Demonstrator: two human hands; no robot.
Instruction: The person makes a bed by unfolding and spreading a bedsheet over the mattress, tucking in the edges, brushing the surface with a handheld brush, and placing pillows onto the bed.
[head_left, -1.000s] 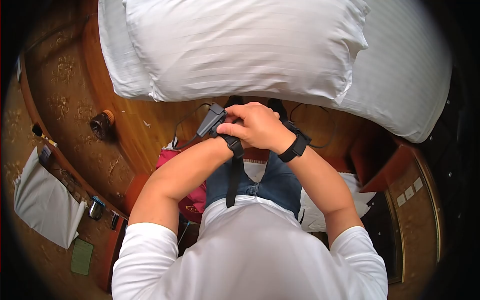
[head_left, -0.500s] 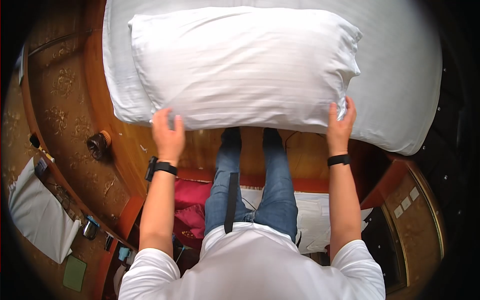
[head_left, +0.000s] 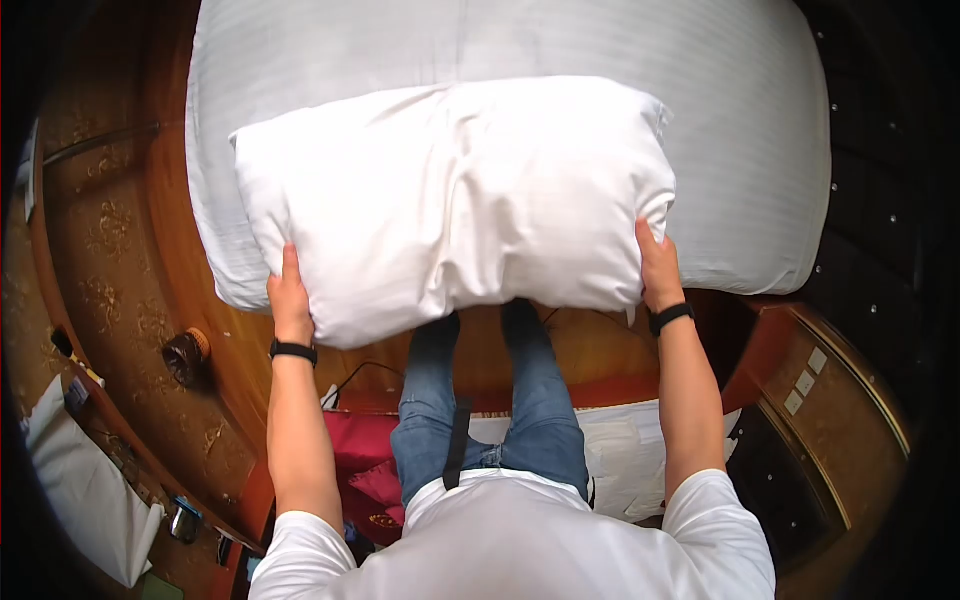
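White pillow (head_left: 380, 200) held by both ends at the near edge of the bed (head_left: 330, 50).
Head view: the left hand (head_left: 290, 300) and right hand (head_left: 660, 270) each have a grip closed on a near corner, thumbs on top; the pillow creases mid-length and overhangs the edge. The step in hand seems to be lifting or shifting it; the next move likely calls for an even two-handed hold.

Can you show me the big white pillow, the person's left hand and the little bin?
Pillow (head_left: 455, 212): head view, on its creased middle.
Left hand (head_left: 291, 302): head view, on the back of the hand.
Bin (head_left: 203, 343): head view, on its orange-brown side.
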